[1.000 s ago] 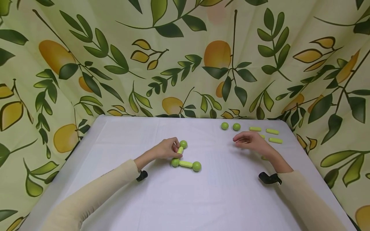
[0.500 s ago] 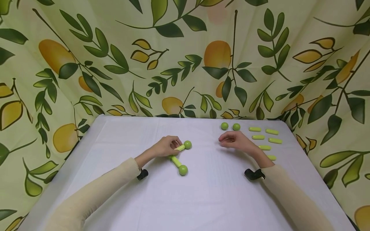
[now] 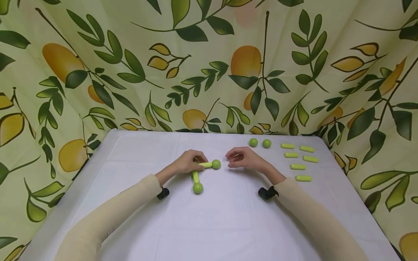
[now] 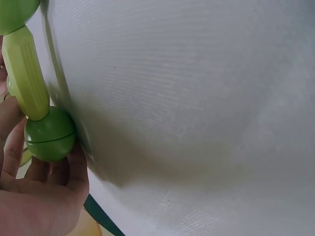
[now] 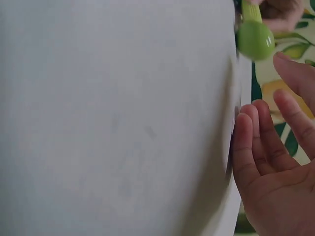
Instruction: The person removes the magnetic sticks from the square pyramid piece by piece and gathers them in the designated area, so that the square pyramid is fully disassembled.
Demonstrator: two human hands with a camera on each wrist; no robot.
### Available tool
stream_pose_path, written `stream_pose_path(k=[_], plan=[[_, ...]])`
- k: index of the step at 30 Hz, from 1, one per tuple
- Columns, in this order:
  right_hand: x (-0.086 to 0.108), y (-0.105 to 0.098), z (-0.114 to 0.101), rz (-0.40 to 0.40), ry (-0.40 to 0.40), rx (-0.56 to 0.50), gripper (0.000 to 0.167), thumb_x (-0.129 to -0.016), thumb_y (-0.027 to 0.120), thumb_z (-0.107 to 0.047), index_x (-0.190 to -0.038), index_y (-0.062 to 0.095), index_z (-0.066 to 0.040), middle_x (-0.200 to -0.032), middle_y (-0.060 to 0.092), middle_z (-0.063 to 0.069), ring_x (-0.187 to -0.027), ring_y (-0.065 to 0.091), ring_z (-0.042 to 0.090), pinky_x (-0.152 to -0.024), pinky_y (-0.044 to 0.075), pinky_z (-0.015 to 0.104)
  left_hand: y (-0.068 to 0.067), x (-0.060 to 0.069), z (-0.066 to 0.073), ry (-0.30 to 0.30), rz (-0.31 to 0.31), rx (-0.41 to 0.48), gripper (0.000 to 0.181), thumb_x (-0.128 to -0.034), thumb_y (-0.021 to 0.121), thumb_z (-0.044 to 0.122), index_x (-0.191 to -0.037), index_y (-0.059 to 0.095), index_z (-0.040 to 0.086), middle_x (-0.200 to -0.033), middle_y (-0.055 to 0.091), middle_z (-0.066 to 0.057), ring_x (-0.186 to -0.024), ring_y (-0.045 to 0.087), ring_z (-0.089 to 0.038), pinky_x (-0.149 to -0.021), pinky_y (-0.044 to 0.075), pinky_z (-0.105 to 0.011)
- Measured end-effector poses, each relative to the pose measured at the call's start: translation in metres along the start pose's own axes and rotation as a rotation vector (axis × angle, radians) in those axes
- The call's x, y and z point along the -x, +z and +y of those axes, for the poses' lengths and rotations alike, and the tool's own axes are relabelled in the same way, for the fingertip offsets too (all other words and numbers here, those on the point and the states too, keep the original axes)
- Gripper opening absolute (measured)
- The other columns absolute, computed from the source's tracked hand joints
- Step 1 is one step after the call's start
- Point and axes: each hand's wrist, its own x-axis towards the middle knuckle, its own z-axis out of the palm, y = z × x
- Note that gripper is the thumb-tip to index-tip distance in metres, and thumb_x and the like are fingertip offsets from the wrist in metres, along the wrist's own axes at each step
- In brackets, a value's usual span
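Leafy curtain [image 3: 209, 72] backs your bench [image 3: 209, 224]. Your left hand [image 3: 189, 162] reaches forward, fingers clamped on the corner ball [image 4: 50, 133] of the green L [image 3: 195, 176], toward the far side; your right hand [image 3: 245, 158] reaches left, fingers apart, near its right ball [image 3: 216, 164].

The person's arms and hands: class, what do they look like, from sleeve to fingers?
Both arms wear long, plain cream-coloured fabric sleeves reaching to the wrists. A small black rounded device shows beside each cuff. The left hand and right hand are ungloved.
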Motion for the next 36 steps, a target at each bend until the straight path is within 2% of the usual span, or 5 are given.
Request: stream_pose_path(k=[8, 14, 26, 32, 36], plan=[[-0.023, 0.03, -0.012, -0.028, -0.022, 0.024, 0.039, -0.082, 0.085, -0.002, -0.117, 0.07, 0.001, -0.111, 0.069, 0.008, -0.098, 0.065, 0.024, -0.088, 0.055, 0.035, -0.002, -0.004, -0.002, 0.03, 0.013, 0.013, 0.017, -0.0862, 0.082, 0.004, -0.102, 0.076, 0.003, -0.093, 0.072, 0.001, -0.088, 0.063, -0.014, -0.084, 0.051, -0.03], [-0.028, 0.037, -0.016, -0.006, -0.058, 0.088, 0.034, -0.081, 0.085, 0.002, -0.112, 0.072, 0.003, -0.106, 0.072, 0.006, -0.09, 0.064, 0.021, -0.082, 0.055, 0.033, -0.004, -0.003, -0.002, 0.021, 0.002, 0.033, 0.015, -0.0865, 0.082, 0.005, -0.1, 0.076, 0.004, -0.093, 0.072, 0.001, -0.089, 0.065, -0.014, -0.084, 0.052, -0.03], [-0.028, 0.038, -0.018, 0.002, -0.009, 0.083, 0.031, -0.081, 0.084, 0.002, -0.11, 0.072, 0.002, -0.104, 0.071, 0.007, -0.089, 0.063, 0.022, -0.081, 0.054, 0.032, -0.004, -0.004, -0.003, -0.005, -0.032, 0.057, 0.013, -0.0881, 0.08, 0.003, -0.1, 0.075, 0.004, -0.094, 0.071, 0.001, -0.089, 0.065, -0.014, -0.084, 0.052, -0.029], [-0.022, 0.029, -0.017, 0.098, 0.067, 0.092, 0.03, -0.081, 0.084, 0.0, -0.109, 0.072, -0.002, -0.108, 0.069, 0.008, -0.091, 0.064, 0.021, -0.084, 0.054, 0.032, -0.008, 0.001, -0.003, 0.01, -0.034, 0.023, 0.012, -0.0871, 0.08, 0.001, -0.097, 0.074, 0.003, -0.092, 0.07, 0.001, -0.086, 0.063, -0.013, -0.082, 0.053, -0.028], [-0.015, 0.014, -0.012, 0.13, 0.046, 0.061, 0.034, -0.082, 0.084, -0.001, -0.113, 0.072, 0.001, -0.112, 0.07, 0.011, -0.096, 0.065, 0.025, -0.088, 0.054, 0.035, -0.009, 0.003, -0.004, 0.003, -0.028, 0.028, 0.012, -0.0874, 0.08, 0.002, -0.098, 0.074, 0.003, -0.094, 0.07, 0.0, -0.088, 0.063, -0.014, -0.083, 0.053, -0.029]])
